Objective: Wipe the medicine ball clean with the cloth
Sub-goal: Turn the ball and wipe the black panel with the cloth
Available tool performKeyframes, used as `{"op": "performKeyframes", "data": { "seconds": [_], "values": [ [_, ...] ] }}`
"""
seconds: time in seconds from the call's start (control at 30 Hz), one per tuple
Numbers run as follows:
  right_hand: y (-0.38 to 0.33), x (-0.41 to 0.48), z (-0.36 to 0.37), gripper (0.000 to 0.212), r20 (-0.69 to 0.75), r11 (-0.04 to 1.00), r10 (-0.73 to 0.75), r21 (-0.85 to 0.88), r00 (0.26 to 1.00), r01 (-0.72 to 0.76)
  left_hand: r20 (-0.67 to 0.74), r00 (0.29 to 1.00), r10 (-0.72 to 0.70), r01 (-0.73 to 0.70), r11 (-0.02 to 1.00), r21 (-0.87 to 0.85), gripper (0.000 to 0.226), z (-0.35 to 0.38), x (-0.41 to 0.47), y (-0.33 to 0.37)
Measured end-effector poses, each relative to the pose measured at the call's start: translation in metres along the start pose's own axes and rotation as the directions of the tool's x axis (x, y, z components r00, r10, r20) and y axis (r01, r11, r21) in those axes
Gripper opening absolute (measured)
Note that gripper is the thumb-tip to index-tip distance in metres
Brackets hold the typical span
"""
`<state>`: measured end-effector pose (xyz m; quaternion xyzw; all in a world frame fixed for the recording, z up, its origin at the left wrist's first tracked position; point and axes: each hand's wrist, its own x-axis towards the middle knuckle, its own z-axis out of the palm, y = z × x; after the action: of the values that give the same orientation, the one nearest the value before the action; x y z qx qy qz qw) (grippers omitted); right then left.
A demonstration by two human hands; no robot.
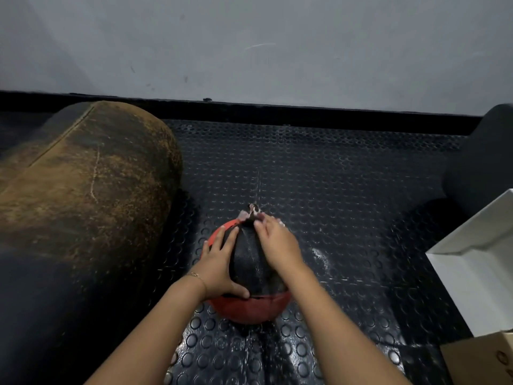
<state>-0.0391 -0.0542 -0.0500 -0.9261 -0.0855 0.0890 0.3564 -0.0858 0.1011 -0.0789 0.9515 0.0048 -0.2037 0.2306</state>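
A red and black medicine ball (247, 262) rests on the studded black floor mat in the lower middle of the head view. My left hand (219, 262) lies flat on the ball's left side, fingers spread, thumb along the red lower band. My right hand (277, 243) presses on the ball's upper right. A small pale cloth (251, 212) pokes out beyond its fingertips at the ball's far top; most of the cloth is hidden under the hand.
A large worn brown and black cylindrical bag (83, 195) lies close on the left. White furniture (480, 257) and a cardboard box corner (485, 359) stand at the right. A dark rounded object (488, 157) sits at the far right by the grey wall (249, 45).
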Motion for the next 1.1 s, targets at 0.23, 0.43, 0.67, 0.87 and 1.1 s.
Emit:
{"op": "performKeyframes", "data": {
  "seconds": [0.23, 0.43, 0.67, 0.87, 1.1],
  "values": [
    [0.021, -0.036, 0.023, 0.065, -0.247, 0.996, 0.032, 0.085, 0.969, -0.012, 0.016, 0.999, 0.038, -0.039, 0.998, 0.057, 0.143, -0.003, -0.012, 0.008],
    [0.036, -0.103, 0.034, 0.064, -0.28, 0.989, -0.038, 0.124, 0.959, 0.076, -0.006, 0.993, 0.117, -0.117, 0.992, 0.052, 0.138, 0.002, -0.019, 0.0],
    [0.036, -0.023, 0.01, 0.04, -0.248, 0.947, 0.286, 0.221, 0.925, -0.233, 0.018, 0.992, 0.126, -0.127, 0.99, 0.062, 0.137, -0.006, -0.004, -0.006],
    [0.02, -0.094, 0.042, 0.092, -0.299, 0.996, 0.019, 0.087, 0.954, 0.008, 0.017, 0.991, 0.136, -0.137, 0.986, 0.093, 0.138, -0.003, -0.009, -0.006],
    [-0.003, 0.011, -0.002, 0.039, -0.067, 0.996, 0.065, 0.064, 0.996, -0.061, -0.007, 0.997, 0.074, -0.074, 0.997, -0.01, 0.133, -0.006, -0.015, 0.002]
  ]
}}
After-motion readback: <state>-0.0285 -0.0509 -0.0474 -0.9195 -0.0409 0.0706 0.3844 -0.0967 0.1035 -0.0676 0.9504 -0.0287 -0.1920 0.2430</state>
